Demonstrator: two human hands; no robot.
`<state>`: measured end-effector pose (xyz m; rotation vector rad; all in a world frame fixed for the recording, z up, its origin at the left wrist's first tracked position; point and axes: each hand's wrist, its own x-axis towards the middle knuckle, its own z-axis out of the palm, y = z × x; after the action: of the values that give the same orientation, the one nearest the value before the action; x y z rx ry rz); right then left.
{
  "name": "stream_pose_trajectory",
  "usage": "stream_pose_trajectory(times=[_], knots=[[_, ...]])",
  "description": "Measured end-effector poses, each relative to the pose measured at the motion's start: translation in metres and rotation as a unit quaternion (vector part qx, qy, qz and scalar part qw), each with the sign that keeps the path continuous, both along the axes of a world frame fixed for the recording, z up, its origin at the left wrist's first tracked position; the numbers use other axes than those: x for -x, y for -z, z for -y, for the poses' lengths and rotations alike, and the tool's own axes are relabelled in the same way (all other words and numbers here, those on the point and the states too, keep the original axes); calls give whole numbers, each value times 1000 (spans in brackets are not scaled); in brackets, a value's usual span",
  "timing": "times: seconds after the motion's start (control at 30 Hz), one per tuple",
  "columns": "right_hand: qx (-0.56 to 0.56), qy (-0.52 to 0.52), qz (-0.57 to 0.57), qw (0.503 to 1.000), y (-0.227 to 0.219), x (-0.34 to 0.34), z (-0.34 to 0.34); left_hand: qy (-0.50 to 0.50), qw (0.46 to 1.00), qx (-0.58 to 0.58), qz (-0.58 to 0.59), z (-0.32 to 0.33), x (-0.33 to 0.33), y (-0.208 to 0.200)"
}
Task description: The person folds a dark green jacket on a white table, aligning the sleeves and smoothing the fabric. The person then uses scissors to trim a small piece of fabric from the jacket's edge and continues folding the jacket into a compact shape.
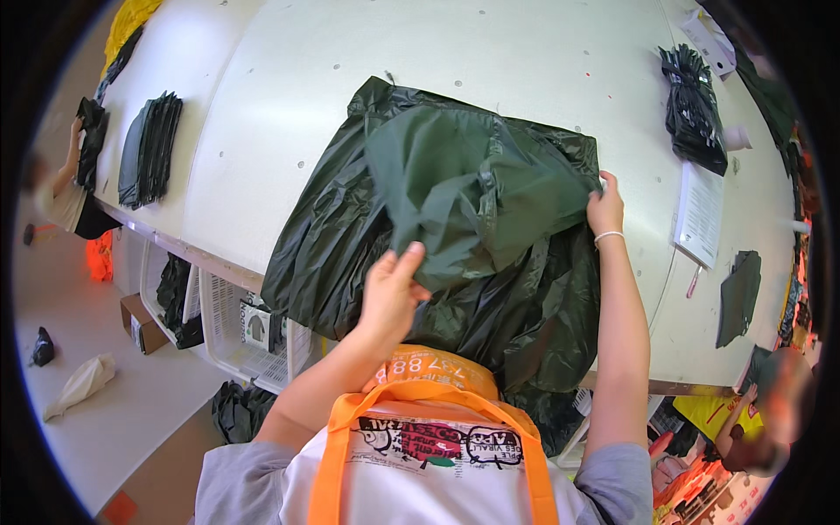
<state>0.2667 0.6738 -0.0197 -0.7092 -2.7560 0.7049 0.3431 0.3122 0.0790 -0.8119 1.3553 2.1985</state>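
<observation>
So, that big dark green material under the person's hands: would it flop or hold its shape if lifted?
The dark green material would probably flop, since it lies in loose folds. Its many fine creases suggest thin stuff, so likely light for its spread. Its glossy patches hint it may be somewhat slippery.

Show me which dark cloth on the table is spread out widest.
The big cloth between the left hand and right hand; the stack, bundle and flat piece at the sides are smaller.
</observation>
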Motion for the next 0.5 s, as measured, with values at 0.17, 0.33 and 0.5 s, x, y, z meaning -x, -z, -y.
stream_pose_trajectory(times=[0.17, 0.33, 0.5], knots=[[130, -200, -173, 956, -110, -2, 102, 13, 996, -71, 56, -9, -24, 27], [171, -506, 213, 818, -110, -15, 177, 42, 993, -107, -17, -10, -6, -11], [334, -470, 447, 684, -17, 13, 194, 117, 972, -143, -147, -38, 22, -46]])
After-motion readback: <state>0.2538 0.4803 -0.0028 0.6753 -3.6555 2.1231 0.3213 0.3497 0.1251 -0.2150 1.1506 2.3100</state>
